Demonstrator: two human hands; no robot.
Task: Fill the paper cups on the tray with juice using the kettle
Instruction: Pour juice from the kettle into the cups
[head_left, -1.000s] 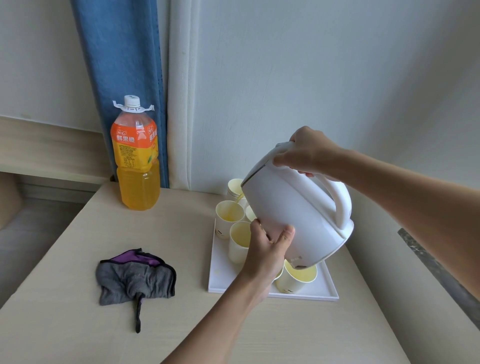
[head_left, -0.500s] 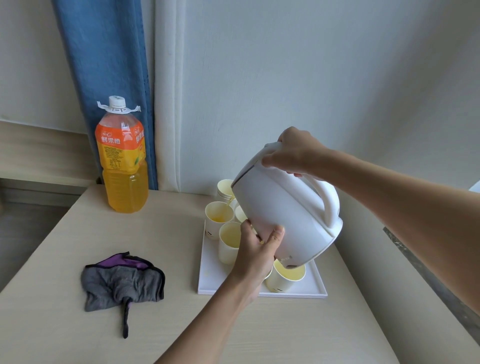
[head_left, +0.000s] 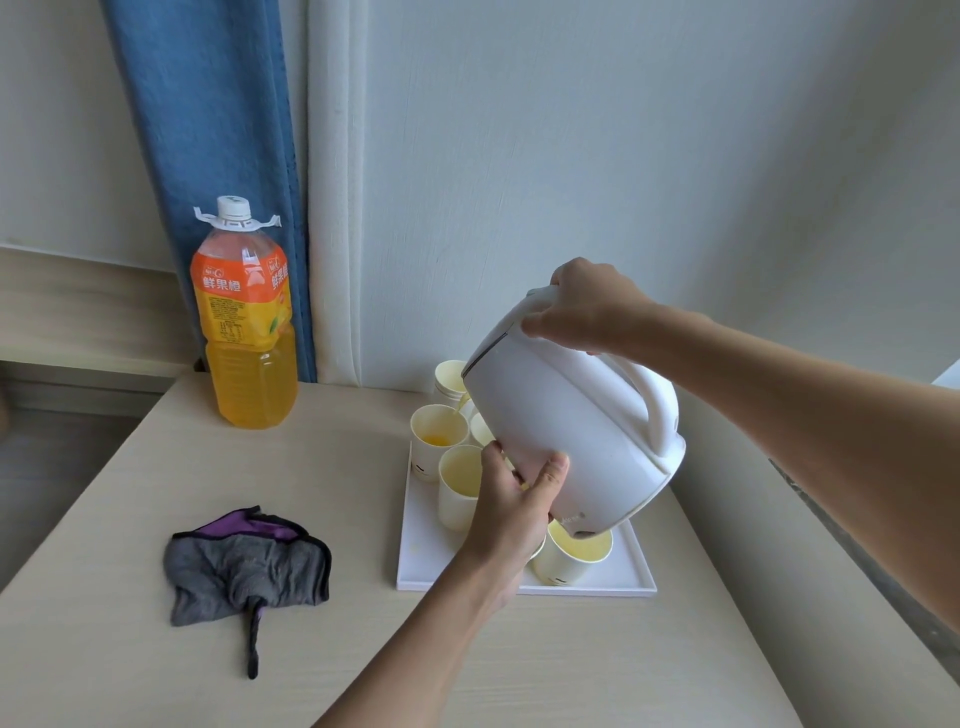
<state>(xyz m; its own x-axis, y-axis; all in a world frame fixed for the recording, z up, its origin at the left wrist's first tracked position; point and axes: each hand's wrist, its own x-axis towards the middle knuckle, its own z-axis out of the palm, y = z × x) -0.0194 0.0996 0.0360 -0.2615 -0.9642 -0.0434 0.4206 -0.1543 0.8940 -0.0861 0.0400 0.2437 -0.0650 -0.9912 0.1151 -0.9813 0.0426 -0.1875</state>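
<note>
Kettle (head_left: 571, 431) of smooth white plastic, rounded, tilted with its top toward the far left and held above the tray (head_left: 426, 566) between two hands. Right hand (head_left: 587, 306): fingers curled over the top end of the loop handle beside the lid, gripping it. Left hand (head_left: 514, 504): thumb and fingers nearly straight and spread, pressed against the kettle's lower wall from beneath, closing round nothing. Cups (head_left: 460, 483), pale paper cylinders, stand on the tray, one just left of the left fingers. Near cup (head_left: 571, 558), beside the left palm and under the kettle's base, holds pale yellow juice. Left cup (head_left: 439, 436), beyond the left fingers, holds a little orange juice at the bottom. Tray white, flat, rectangular, low-rimmed. Table (head_left: 322, 467) of pale wood-grain laminate. Well left of the hands lies a crumpled grey cloth (head_left: 244, 561) edged in purple. Farther back stands a capped bottle (head_left: 249, 332) of orange drink, before a blue curtain (head_left: 208, 130). Walls plain white.
</note>
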